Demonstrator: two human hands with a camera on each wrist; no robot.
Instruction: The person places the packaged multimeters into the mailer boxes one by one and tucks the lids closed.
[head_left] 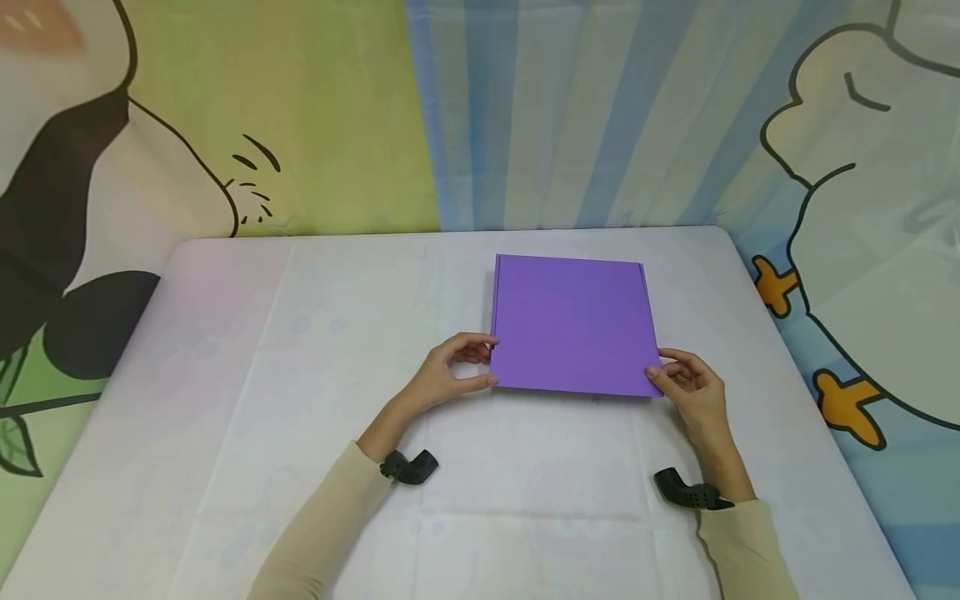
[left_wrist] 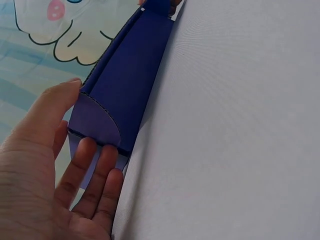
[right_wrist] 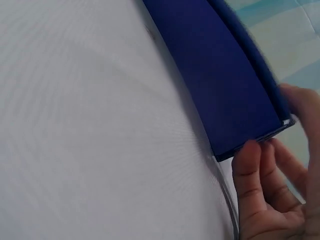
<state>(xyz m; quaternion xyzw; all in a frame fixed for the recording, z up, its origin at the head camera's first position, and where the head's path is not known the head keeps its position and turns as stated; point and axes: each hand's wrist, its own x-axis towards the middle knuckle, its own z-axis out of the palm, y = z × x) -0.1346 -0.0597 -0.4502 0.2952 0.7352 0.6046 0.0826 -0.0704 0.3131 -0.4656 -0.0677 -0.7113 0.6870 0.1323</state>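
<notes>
The left hand point(head_left: 450, 372) is pinching the near left corner of the purple box point(head_left: 573, 325), its thumb lying along the near edge and its fingers point(left_wrist: 95, 172) curling round the side flap; the left wrist view is showing the thumb on top and the fingertips touching the rounded flap at the corner. The right hand point(head_left: 690, 385) is gripping the near right corner the same way, thumb on the lid and fingers point(right_wrist: 250, 170) curling under the corner edge, as the right wrist view is showing. So each grip is pinching 1 corner of the box, and the 2 hands are framing its near edge.

The box is lying flat and closed on the table point(head_left: 300, 350), a little right of the middle and nearer the far edge. A pale cloth is covering the table. Beige sleeves point(head_left: 322, 525) are reaching in from the near side, with a black wrist mount point(head_left: 408, 467) sitting at each cuff. A cartoon-printed backdrop point(head_left: 525, 108) is hanging behind the far edge.
</notes>
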